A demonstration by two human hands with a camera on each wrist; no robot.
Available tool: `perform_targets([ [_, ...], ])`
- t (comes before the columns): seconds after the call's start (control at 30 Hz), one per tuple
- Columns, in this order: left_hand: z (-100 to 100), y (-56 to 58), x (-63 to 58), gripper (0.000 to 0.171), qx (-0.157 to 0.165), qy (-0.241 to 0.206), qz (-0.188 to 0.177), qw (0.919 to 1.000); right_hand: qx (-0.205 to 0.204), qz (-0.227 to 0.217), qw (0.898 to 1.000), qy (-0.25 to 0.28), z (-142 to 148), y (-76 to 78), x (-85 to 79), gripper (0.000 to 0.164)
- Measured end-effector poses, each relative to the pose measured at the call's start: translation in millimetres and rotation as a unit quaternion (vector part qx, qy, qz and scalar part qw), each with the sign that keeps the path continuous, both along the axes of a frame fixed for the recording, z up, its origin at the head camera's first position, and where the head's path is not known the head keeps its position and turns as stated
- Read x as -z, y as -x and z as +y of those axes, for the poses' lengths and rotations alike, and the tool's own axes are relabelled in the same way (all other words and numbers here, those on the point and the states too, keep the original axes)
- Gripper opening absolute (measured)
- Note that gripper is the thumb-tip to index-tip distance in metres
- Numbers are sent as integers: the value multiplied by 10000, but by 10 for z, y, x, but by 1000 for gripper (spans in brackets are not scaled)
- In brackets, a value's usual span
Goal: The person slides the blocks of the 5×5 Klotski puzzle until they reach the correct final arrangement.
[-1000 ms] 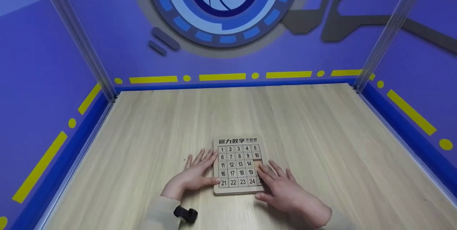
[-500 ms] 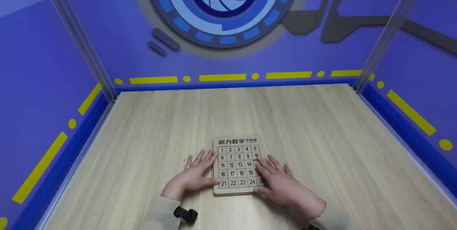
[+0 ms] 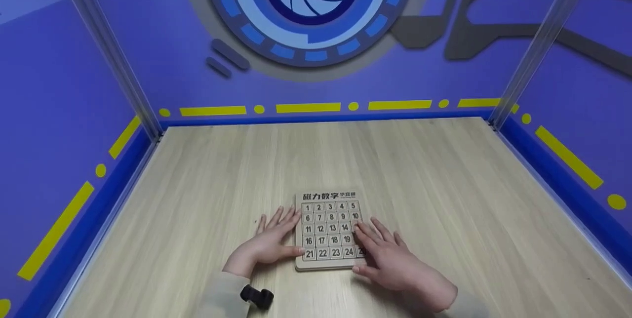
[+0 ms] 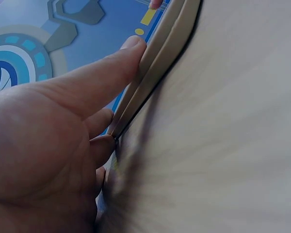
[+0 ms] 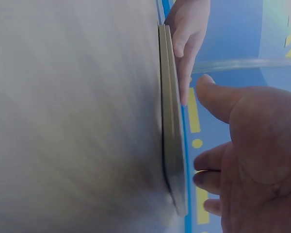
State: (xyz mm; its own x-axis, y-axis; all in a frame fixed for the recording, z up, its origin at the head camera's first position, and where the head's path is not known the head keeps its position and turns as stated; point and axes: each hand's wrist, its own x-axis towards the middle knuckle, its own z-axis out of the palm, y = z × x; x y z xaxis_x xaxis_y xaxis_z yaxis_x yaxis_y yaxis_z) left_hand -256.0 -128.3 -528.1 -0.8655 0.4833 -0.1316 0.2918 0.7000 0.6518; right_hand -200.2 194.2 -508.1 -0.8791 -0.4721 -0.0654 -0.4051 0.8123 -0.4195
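A wooden number slide puzzle (image 3: 330,264) lies flat on the table, its rows of numbered tiles facing up. My left hand (image 3: 266,245) rests against its left side with the fingers spread. The left thumb touches the frame beside tile 21 (image 3: 309,254), as the left wrist view also shows along the puzzle's edge. Over the right column, the index fingertip of my right hand (image 3: 392,258) touches the puzzle just below tile 10 (image 3: 355,216). That hand hides part of the lower right column, and its thumb lies by the bottom right corner.
The wood-grain table (image 3: 316,160) stretches out behind and to both sides of the puzzle. Blue printed panels (image 3: 316,86) with yellow markings wall it in at the back and sides. A black band (image 3: 256,297) sits on the left sleeve.
The right fingers slid up the right column toward tile 10, then drew back slightly. The gap seen below tile 10 a second ago no longer shows. The left hand has stayed in place.
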Motion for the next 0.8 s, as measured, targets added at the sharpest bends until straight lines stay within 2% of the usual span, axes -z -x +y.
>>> perform_targets([
  [0.23,1,-1,-4,98,18,6,29,10000,-261,-105,9995,-126,48,-277,-113,90],
  [0.37,-1,-7,-4,99,29,-2,25,10000,-306,-212,9988,-333,73,-368,-122,90],
  [0.5,0,-7,0,99,13,16,26,10000,-295,-261,9985,-369,77,-349,-106,89],
  [0.8,7,-5,2,99,-2,54,75,10000,-234,-159,9993,-238,74,-172,-41,91],
])
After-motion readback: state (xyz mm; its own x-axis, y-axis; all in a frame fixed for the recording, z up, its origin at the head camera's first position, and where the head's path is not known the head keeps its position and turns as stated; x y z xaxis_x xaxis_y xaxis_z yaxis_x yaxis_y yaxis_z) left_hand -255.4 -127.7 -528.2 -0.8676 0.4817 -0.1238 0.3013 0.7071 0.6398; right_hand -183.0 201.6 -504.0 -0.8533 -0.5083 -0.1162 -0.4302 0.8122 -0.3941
